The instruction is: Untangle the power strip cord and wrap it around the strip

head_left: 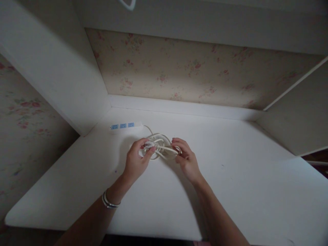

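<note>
A white power strip [138, 125] with blue socket faces lies on the white desktop, left of centre. Its pale cord [164, 148] leaves the right end and runs into a loose bundle of loops between my hands. Fingers and thumb of my left hand [137, 155] close on a white piece at the bundle's left side; it looks like the plug, though fingers partly cover it. On the right, my right hand [186, 160] grips the cord loops with curled fingers. The two hands are a short way apart, just above the desktop.
The white desktop [246, 184] spreads around the hands, with a raised back edge [179, 104] and floral wallpaper [164, 68] behind. White panels stand at the left [61, 65] and right [302, 112]. A shelf [205, 20] overhangs the back.
</note>
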### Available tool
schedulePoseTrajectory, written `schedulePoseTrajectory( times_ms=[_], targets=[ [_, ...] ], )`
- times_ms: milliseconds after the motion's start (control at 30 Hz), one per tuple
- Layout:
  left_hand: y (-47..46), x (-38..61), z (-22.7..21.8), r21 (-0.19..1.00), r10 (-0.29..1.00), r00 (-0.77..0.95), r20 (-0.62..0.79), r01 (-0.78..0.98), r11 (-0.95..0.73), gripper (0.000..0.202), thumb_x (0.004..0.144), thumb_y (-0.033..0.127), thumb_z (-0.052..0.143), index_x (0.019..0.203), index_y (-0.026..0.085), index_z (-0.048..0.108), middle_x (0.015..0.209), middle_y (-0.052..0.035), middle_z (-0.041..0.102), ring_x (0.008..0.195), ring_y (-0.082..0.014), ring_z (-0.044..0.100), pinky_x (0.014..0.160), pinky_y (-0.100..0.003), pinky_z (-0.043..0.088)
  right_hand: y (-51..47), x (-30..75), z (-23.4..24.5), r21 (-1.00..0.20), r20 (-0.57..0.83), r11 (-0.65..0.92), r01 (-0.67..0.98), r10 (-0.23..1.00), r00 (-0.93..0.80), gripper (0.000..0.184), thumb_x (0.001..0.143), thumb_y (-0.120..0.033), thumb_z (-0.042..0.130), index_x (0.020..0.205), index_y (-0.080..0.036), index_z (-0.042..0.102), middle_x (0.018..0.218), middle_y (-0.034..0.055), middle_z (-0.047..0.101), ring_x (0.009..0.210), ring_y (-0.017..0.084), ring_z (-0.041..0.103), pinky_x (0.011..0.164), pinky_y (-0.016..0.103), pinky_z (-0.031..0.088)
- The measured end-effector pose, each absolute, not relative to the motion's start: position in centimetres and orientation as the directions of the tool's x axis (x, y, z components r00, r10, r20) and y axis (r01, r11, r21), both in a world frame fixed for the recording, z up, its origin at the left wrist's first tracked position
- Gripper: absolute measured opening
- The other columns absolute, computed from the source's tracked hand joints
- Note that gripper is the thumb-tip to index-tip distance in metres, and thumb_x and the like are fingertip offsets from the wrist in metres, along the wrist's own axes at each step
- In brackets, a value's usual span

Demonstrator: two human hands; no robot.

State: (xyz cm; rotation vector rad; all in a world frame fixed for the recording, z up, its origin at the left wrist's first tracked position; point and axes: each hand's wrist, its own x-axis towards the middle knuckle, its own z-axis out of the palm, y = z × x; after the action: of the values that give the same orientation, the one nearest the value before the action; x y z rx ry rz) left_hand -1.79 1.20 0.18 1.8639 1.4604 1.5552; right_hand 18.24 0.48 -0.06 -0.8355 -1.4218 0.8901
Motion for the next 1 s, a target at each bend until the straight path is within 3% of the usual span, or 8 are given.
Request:
schedulePoseTrajectory(
  times_ms=[67, 200, 333, 500, 600, 700, 867, 1000],
  targets=[
    [1.2, -1.9, 0.5, 0.701, 0.793, -0.104, 0.6, 0.548, -0.457, 0.027, 0.082, 0.033, 0.066, 0.105, 0.019, 0.062, 0.096, -0.004, 0.066, 0.088, -0.0167, 0.06, 0.083, -0.03, 0.048, 0.2, 18.3, 0.3, -0.871, 0.488, 0.491, 0.022, 0.869, -0.084, 0.054, 0.065, 0.0, 0.045, 0.105, -0.03, 0.063, 0.13, 0.0048, 0.047, 0.126, 0.022, 0.045, 0.1, 0.043, 0.044],
    [1.2, -2.3, 1.0, 0.601, 0.733, -0.089, 0.675, 0.642, -0.476, 0.025, 0.082, 0.031, 0.067, 0.104, 0.02, 0.064, 0.094, -0.0041, 0.067, 0.088, -0.0176, 0.06, 0.084, -0.031, 0.049, -0.3, 18.2, 0.7, -0.732, 0.592, 0.618, 0.288, 0.786, -0.179, 0.056, 0.073, 0.004, 0.042, 0.114, -0.03, 0.059, 0.132, 0.0071, 0.044, 0.129, 0.022, 0.04, 0.108, 0.048, 0.036],
    [1.4, -2.9, 1.2, 0.542, 0.688, -0.093, 0.72, 0.694, -0.473, 0.022, 0.082, 0.029, 0.067, 0.102, 0.02, 0.064, 0.094, -0.0042, 0.069, 0.087, -0.0178, 0.059, 0.084, -0.031, 0.048, -0.2, 18.1, 0.3, -0.752, 0.601, 0.589, 0.296, 0.797, -0.059, 0.044, 0.084, -0.006, 0.049, 0.119, -0.031, 0.053, 0.13, 0.0088, 0.041, 0.123, 0.021, 0.044, 0.1, 0.044, 0.047],
    [1.6, -3.1, 1.2, 0.523, 0.692, -0.055, 0.72, 0.698, -0.489, 0.021, 0.084, 0.028, 0.066, 0.103, 0.02, 0.064, 0.095, -0.0044, 0.07, 0.087, -0.0178, 0.06, 0.083, -0.031, 0.048, 0.3, 17.8, -0.4, -0.843, 0.508, 0.449, 0.297, 0.846, 0.161, 0.021, 0.078, -0.023, 0.07, 0.092, -0.025, 0.054, 0.104, 0.0043, 0.044, 0.094, 0.016, 0.052, 0.077, 0.034, 0.058],
    [1.6, -2.9, 1.2, 0.475, 0.667, 0.011, 0.745, 0.693, -0.541, 0.019, 0.084, 0.027, 0.065, 0.102, 0.02, 0.063, 0.094, -0.0045, 0.07, 0.086, -0.0178, 0.06, 0.084, -0.032, 0.048, 0.5, 17.6, -0.4, -0.808, 0.557, 0.457, 0.372, 0.798, 0.231, 0.026, 0.078, -0.023, 0.071, 0.071, -0.023, 0.047, 0.081, -0.0006, 0.047, 0.083, 0.016, 0.054, 0.076, 0.035, 0.056],
    [1.6, -2.8, 1.1, 0.456, 0.659, 0.039, 0.752, 0.691, -0.561, 0.018, 0.085, 0.026, 0.064, 0.102, 0.02, 0.063, 0.094, -0.0051, 0.07, 0.086, -0.0184, 0.06, 0.083, -0.033, 0.047, 0.5, 17.6, -0.1, -0.731, 0.649, 0.504, 0.461, 0.722, 0.24, 0.031, 0.08, -0.02, 0.069, 0.06, -0.021, 0.045, 0.072, -0.0006, 0.052, 0.088, 0.018, 0.059, 0.08, 0.036, 0.052],
    [1.7, -3.0, 1.1, 0.446, 0.659, 0.029, 0.752, 0.713, -0.541, 0.017, 0.085, 0.025, 0.063, 0.102, 0.019, 0.063, 0.094, -0.0059, 0.07, 0.088, -0.0188, 0.061, 0.084, -0.033, 0.047, 0.3, 18.0, 0.3, -0.552, 0.761, 0.525, 0.648, 0.635, 0.134, 0.005, 0.08, -0.022, 0.071, 0.082, -0.023, 0.066, 0.089, 0.0038, 0.067, 0.091, 0.019, 0.061, 0.084, 0.038, 0.049],
    [1.7, -2.9, 1.1, 0.452, 0.683, 0.077, 0.726, 0.695, -0.559, 0.016, 0.087, 0.026, 0.061, 0.102, 0.019, 0.064, 0.096, -0.0058, 0.07, 0.09, -0.0186, 0.061, 0.085, -0.033, 0.046, 0.2, 18.2, 0.2, -0.541, 0.758, 0.523, 0.659, 0.642, 0.113, 0.015, 0.081, -0.024, 0.07, 0.096, -0.024, 0.067, 0.098, 0.0054, 0.07, 0.095, 0.02, 0.062, 0.086, 0.038, 0.05]
  ],
)
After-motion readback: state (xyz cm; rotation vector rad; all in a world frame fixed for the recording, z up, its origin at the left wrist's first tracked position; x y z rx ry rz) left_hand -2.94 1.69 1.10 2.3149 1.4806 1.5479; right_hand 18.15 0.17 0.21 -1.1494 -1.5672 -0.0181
